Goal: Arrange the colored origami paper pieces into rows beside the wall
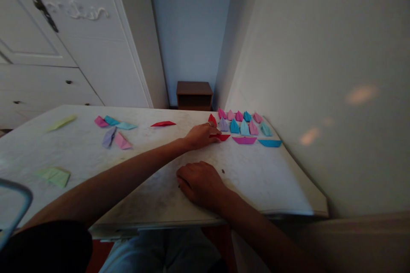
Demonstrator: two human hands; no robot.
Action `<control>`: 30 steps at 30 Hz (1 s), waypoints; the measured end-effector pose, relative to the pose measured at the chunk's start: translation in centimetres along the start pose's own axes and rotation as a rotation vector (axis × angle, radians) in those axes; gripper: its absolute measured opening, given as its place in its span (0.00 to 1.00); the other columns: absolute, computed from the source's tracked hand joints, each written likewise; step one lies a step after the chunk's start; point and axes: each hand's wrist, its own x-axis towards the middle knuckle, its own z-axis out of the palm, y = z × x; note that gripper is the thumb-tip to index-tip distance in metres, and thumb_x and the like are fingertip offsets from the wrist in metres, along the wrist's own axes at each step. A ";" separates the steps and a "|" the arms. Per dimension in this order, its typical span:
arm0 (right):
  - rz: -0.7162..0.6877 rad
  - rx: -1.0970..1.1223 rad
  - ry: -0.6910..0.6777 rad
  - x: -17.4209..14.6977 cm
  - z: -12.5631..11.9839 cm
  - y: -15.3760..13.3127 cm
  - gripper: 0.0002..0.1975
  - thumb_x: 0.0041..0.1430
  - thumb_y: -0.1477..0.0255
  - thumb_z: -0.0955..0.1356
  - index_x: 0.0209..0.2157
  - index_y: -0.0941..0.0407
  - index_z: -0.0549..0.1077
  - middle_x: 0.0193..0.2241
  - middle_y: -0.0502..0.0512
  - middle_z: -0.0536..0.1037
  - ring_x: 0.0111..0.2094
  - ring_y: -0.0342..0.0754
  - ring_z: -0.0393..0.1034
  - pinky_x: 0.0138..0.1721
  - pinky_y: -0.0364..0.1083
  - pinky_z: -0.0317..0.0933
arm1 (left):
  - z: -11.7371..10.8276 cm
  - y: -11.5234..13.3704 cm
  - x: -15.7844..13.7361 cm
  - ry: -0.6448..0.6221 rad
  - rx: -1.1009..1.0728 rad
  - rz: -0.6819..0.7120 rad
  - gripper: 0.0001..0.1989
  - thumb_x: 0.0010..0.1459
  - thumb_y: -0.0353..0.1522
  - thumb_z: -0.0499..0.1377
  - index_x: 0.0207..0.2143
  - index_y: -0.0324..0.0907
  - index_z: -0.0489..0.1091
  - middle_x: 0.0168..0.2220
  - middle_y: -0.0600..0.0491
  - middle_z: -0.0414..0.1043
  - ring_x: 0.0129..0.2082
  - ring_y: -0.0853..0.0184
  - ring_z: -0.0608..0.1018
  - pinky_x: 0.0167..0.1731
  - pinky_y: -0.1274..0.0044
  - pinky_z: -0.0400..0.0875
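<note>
My left hand (201, 135) reaches across the table, its fingers closed on a red folded paper boat (223, 137). A second red paper boat (212, 120) stands just beyond those fingers. To the right, a magenta paper boat (244, 140) and a blue paper boat (270, 143) lie in line with the held one. Behind them stand rows of small folded boats (235, 126) in pink, blue and lilac. Nearer to me, my right hand (201, 183) rests on the tabletop with its fingers curled in; its palm is hidden.
Left of my hand lies another red folded paper (163, 123). Several coloured folded pieces (109, 137) sit farther left, with a green one (55, 176) and a yellow one (62, 123). A wall (320, 94) borders the right side of the white table (262, 179).
</note>
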 end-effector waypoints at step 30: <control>0.034 0.178 0.046 -0.1 0.3 0.4 0.06 0.61 0.73 0.65 0.38 0.57 0.74 0.35 0.54 0.79 0.35 0.48 0.71 0.38 0.45 0.57 | -5.9 1.9 -14.2 0.279 -0.341 -0.193 0.11 0.60 0.35 0.57 0.39 0.38 0.74 0.34 0.51 0.74 0.25 0.74 0.71 0.26 0.81 0.66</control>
